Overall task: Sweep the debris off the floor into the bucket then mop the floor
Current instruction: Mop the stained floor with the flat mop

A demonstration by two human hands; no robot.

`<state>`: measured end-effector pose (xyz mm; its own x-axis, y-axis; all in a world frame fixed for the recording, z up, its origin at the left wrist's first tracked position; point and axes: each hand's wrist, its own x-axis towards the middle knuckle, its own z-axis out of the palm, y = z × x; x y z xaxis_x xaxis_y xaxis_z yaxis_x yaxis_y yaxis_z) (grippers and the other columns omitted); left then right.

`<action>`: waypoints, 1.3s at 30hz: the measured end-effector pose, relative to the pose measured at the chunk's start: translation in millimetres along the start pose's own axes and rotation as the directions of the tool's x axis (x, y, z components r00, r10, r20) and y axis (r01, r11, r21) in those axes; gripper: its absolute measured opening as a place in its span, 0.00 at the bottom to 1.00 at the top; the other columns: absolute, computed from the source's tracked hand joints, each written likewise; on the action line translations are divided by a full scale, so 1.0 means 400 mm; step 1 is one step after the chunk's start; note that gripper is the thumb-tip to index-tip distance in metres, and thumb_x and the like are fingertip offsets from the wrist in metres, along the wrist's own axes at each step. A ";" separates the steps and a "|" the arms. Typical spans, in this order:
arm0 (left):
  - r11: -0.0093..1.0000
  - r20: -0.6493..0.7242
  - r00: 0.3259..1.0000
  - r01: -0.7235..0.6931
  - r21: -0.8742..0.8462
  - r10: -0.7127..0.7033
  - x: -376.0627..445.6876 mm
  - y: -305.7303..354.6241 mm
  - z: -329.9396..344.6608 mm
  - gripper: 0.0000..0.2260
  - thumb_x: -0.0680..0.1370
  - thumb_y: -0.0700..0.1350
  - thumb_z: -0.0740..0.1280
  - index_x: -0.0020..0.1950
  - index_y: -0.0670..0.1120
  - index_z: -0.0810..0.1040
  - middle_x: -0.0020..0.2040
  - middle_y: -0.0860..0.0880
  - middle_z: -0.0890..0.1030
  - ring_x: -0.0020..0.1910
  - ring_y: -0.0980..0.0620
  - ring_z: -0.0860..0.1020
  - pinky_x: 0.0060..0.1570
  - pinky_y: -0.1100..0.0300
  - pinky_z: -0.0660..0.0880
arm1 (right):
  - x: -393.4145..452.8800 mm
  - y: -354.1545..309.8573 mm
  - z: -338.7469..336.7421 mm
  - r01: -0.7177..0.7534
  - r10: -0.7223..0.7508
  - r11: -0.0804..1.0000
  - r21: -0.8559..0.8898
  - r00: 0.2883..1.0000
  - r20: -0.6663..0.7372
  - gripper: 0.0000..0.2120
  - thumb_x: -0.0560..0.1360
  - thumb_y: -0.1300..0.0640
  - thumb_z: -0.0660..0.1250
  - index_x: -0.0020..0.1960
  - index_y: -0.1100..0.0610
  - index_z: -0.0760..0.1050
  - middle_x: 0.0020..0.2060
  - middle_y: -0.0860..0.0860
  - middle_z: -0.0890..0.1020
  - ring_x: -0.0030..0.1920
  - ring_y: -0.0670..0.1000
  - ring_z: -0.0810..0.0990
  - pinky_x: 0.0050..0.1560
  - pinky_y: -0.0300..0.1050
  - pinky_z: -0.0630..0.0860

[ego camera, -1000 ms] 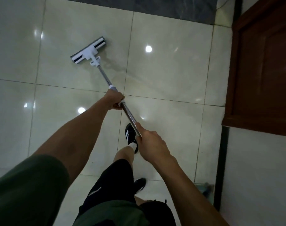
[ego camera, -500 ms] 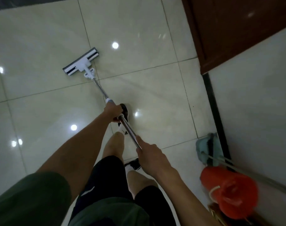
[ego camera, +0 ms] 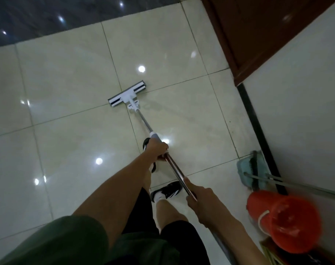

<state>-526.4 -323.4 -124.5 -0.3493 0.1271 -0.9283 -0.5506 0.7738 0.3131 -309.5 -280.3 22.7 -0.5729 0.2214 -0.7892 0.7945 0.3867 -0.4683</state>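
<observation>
Both hands are gripping the mop [ego camera: 138, 109] pole: left hand [ego camera: 157, 150] far, right hand [ego camera: 201, 201] near. Its white flat head is lying on glossy cream floor tiles [ego camera: 67, 77]; orange bucket [ego camera: 283, 220] sitting near right.

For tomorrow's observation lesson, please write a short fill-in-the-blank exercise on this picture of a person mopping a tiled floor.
1. Both hands, the left hand ahead of the right hand, hold the metal handle of the ____.
2. The flat mop head rests on the ____ floor.
3. The bucket by the wall is coloured ____.
4. Beyond the bucket stands a green ____ with a long handle.

Missing words: mop; tiled; red; dustpan
</observation>
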 end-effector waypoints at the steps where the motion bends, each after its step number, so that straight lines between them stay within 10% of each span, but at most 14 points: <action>1: 1.000 -0.011 1.000 0.005 -0.020 -0.005 -0.005 0.000 -0.015 0.09 0.79 0.37 0.69 0.55 0.38 0.71 0.44 0.39 0.79 0.35 0.44 0.82 0.30 0.50 0.82 | 0.000 -0.013 0.006 0.014 -0.014 1.000 -0.005 1.000 0.003 0.28 0.83 0.55 0.58 0.79 0.43 0.54 0.43 0.51 0.77 0.37 0.47 0.73 0.41 0.42 0.74; 9: 0.989 -0.146 0.989 -0.024 -0.146 0.003 0.042 0.057 -0.237 0.10 0.78 0.38 0.71 0.54 0.38 0.71 0.50 0.35 0.80 0.47 0.37 0.84 0.47 0.41 0.83 | 0.129 -0.184 -0.021 0.106 -0.100 0.990 -0.093 0.993 0.062 0.29 0.82 0.55 0.59 0.79 0.40 0.53 0.41 0.51 0.75 0.37 0.50 0.74 0.40 0.43 0.72; 24: 0.840 -0.184 0.961 0.075 -0.538 -0.204 0.176 0.117 -0.580 0.08 0.80 0.38 0.68 0.55 0.37 0.71 0.51 0.35 0.81 0.35 0.43 0.83 0.29 0.52 0.82 | 0.460 -0.513 -0.189 0.327 -0.229 0.818 -0.474 0.940 0.253 0.28 0.80 0.52 0.60 0.76 0.34 0.56 0.34 0.47 0.73 0.31 0.47 0.74 0.31 0.44 0.72; 39: 0.792 -0.132 0.945 0.168 -0.587 -0.298 0.272 0.330 -0.273 0.15 0.80 0.39 0.67 0.64 0.33 0.72 0.47 0.36 0.80 0.31 0.44 0.81 0.22 0.54 0.79 | 0.580 -0.305 -0.505 0.335 -0.159 0.786 -0.520 0.922 0.354 0.25 0.82 0.48 0.56 0.76 0.33 0.53 0.47 0.52 0.76 0.50 0.56 0.78 0.49 0.50 0.77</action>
<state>-719.8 -275.3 -162.2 -0.2660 -0.1924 -0.9446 -0.9397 0.2703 0.2095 -579.9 -95.0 -23.1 -0.5826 -0.1744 -0.7938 0.3274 0.8436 -0.4256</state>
